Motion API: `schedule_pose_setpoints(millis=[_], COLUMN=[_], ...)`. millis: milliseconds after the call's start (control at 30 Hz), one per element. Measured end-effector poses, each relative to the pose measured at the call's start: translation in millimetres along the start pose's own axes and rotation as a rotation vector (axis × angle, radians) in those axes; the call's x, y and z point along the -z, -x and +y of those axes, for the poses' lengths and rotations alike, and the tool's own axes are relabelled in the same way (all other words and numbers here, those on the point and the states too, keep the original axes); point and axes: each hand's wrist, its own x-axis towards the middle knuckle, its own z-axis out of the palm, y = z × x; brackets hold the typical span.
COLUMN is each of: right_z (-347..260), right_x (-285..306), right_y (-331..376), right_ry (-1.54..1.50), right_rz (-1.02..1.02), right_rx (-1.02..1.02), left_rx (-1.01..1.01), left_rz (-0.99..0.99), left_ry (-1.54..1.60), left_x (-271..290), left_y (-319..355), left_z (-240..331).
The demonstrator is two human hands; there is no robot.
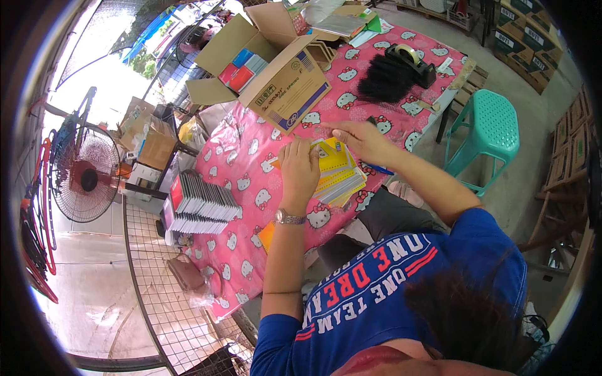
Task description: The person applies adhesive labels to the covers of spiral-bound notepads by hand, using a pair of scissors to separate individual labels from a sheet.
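Pressing yellow packets [335, 172], left hand [300, 172] fingers flat, right hand [364, 141] fingers extended, released

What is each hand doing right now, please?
Left hand: lies flat on the yellow booklets, gripping nothing.
Right hand: open, fingers resting on the booklets' top edge.

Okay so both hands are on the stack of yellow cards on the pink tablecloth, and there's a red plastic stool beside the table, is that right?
Not quite. The head view shows the plastic stool is teal green, not red. The rest stands: the left hand and right hand rest on the yellow cards on the pink tablecloth.
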Motion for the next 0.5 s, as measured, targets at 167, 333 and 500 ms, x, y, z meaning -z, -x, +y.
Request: schedule_pose_setpoints(millis=[167, 333, 500], right_z=[0.9, 7.8, 2.3], right_x=[14.1, 13.1, 21.5], right_y=[-20.6, -21.4, -21.8], right_ry=[0.16, 0.232, 0.187], right_rz=[-0.077, -0.068, -0.22], right_rx=[0.231, 0.286, 0.315], left_rx=[-0.002, 0.07, 0.095], left_rz=[0.013, -0.024, -0.062], left_ry=[0.027, 0.062, 0.019], left_x=[4.3, 5.7, 6.8], left_y=[2.2, 1.0, 2.0], left_z=[2.6, 6.0, 8.8])
